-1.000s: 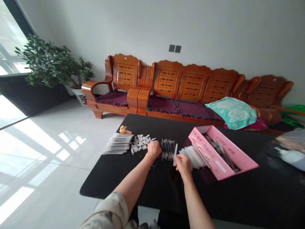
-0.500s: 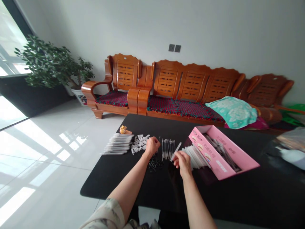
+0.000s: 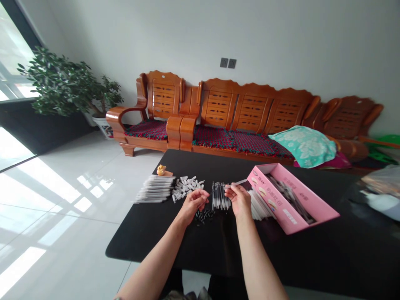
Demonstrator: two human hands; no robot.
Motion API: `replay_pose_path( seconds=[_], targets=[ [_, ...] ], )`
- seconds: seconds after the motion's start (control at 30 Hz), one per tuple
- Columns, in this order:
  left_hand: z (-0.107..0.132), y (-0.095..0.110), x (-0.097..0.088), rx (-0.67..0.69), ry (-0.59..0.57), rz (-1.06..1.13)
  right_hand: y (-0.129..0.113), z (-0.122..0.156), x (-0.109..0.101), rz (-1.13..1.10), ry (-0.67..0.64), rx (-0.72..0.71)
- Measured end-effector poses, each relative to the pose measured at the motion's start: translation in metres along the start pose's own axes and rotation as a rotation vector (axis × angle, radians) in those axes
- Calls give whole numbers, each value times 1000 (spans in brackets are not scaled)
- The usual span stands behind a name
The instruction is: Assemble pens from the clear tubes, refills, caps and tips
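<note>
My right hand pinches a translucent white pen barrel, tilted and pointing towards the pink box. My left hand is closed in a pinch beside the white pen caps; anything between its fingertips is too small to make out. Between the hands lies a row of dark pen refills. Small black plugs are scattered just below my left hand. A stack of white barrels rests to the right, partly behind my right hand. At the far left are rows of pens.
An open pink box with dark slender pieces stands on the black table. A small yellow figurine sits by the back left corner. Plastic-wrapped items lie at the right, and a wooden sofa is behind.
My left hand has drawn back towards me from beside the refills. The right hand has moved slightly up, and its barrel has swung from steep to nearly level.
</note>
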State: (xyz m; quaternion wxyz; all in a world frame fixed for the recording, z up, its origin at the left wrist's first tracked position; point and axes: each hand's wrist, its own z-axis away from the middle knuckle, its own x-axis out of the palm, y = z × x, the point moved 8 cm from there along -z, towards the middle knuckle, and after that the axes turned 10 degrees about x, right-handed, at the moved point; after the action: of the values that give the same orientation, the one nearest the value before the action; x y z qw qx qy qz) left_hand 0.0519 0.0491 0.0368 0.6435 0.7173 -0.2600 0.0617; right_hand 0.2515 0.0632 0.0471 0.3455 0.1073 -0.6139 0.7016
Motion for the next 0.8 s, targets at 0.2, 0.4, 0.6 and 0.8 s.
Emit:
replay_pose_path(
  seconds=[0.2, 0.4, 0.6, 0.8],
  targets=[
    [3, 1, 6, -24, -13, -8, 6, 2, 9, -1, -44, 29],
    [1, 2, 11, -17, -28, 3, 8, 7, 11, 37, -59, 56],
    [0, 2, 6, 2, 76, -6, 13, 13, 14, 75, -57, 82],
    [0, 5, 6, 44, 144, -70, 21, 13, 12, 84, -38, 111]
  ],
)
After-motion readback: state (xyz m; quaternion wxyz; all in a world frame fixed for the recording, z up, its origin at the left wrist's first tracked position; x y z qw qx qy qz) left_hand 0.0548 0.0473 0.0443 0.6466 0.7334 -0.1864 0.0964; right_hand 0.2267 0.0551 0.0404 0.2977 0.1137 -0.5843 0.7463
